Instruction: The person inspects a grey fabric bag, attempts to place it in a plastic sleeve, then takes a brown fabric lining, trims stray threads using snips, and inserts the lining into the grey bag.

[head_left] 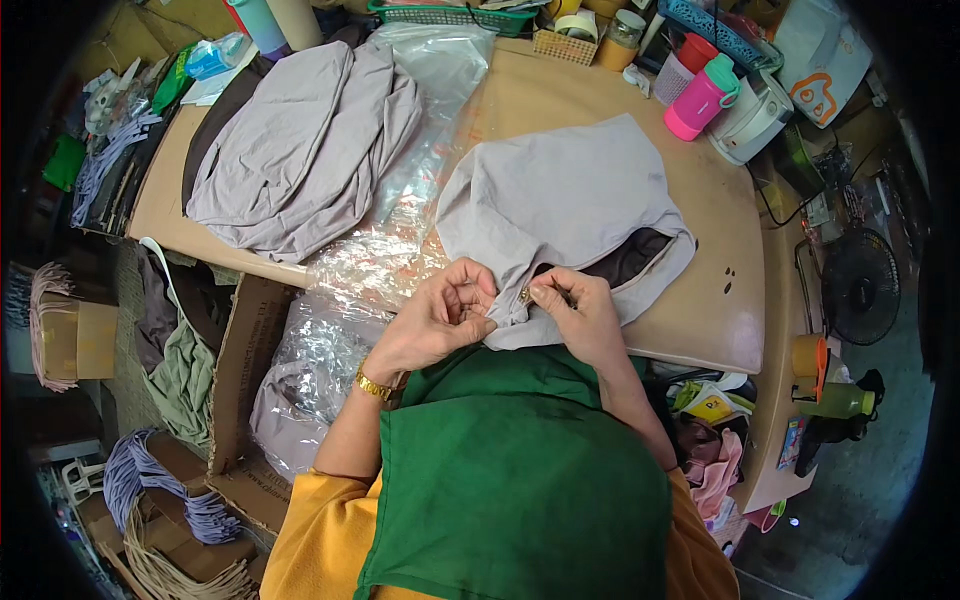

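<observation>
A light grey sewn cloth bag-like piece (560, 185) lies on the tan table, its opening toward me with dark lining (635, 258) showing inside. My left hand (445, 312) is closed, thumb and fingers pinching the gathered near-left corner of this piece. Close beside it, my right hand (580, 312) is also closed, its thumb and index finger pressed together at the edge of the opening. A small gold-coloured bit (525, 295) shows by the right fingertips; its kind is too small to make out. The lower fingers of the right hand are partly hidden.
A pile of similar grey cloth pieces (300, 150) lies at the left, beside clear plastic sheeting (410, 200). Below the table edge stands a carton (245, 370) with plastic-wrapped cloth. A pink bottle (700, 100) stands far right; a black fan (860, 285) is farther right.
</observation>
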Tool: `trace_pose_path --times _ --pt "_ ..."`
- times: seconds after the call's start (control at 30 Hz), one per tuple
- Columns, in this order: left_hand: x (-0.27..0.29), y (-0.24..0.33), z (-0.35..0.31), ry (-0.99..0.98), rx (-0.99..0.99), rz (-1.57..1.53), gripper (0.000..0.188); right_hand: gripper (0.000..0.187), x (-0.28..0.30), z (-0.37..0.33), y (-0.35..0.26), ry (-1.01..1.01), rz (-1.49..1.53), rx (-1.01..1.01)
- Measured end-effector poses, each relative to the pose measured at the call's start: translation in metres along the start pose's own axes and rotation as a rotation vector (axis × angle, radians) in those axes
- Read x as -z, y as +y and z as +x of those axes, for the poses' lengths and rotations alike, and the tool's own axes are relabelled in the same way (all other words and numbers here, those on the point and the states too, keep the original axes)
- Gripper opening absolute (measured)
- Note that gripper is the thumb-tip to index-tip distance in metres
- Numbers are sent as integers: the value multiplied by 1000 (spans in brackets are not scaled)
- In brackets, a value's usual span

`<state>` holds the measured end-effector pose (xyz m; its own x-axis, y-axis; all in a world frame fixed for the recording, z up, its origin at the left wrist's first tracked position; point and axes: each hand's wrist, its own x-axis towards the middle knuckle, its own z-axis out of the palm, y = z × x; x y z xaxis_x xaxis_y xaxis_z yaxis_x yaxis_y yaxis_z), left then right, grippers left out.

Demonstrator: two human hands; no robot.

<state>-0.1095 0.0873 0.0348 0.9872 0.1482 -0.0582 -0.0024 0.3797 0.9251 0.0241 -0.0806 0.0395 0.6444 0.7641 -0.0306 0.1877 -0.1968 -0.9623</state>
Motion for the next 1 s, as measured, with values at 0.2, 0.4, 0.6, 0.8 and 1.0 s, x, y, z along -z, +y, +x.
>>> trace_pose_path --times 0.2,0.4,0.6,0.8,1.0 --pt "1 13 -9 -19 125 138 33 11 11 5 22 255 66 82" --pt "-11 10 -13 117 100 152 40 14 26 2 10 551 -379 275" --pt "-36 -7 1 167 -39 179 36 11 -14 -14 -2 277 -252 342" --pt "-36 -25 12 188 -62 40 24 14 -9 -12 -3 381 -393 459" --pt "-41 -20 12 279 2 399 26 16 4 -13 -14 391 -457 470"
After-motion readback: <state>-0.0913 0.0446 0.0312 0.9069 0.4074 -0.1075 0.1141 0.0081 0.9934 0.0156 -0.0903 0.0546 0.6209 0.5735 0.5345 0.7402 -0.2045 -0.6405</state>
